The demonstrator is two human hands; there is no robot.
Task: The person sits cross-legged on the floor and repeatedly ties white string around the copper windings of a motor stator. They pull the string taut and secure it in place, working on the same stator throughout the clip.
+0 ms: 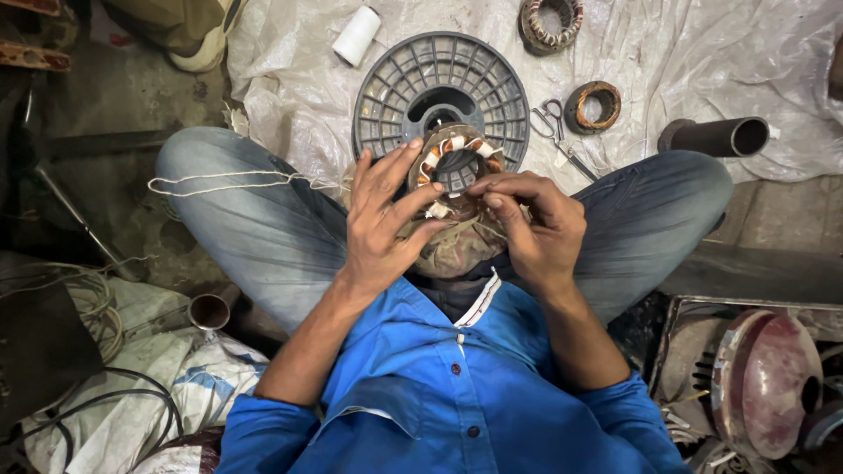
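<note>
Both hands hold a stator [455,162] over the lap: left hand [379,230] grips its side, right hand [531,226] pinches its lower edge.

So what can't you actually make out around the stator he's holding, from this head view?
- Lower half of the stator: covered by the left hand and right hand.
- Fingertip contact on the windings: too small to tell what is pinched.
- Grey spool: its lower middle sits behind the stator.
- Second stator: cut by the top edge.
- Metal pipe: its far end is hidden by the knee.
</note>
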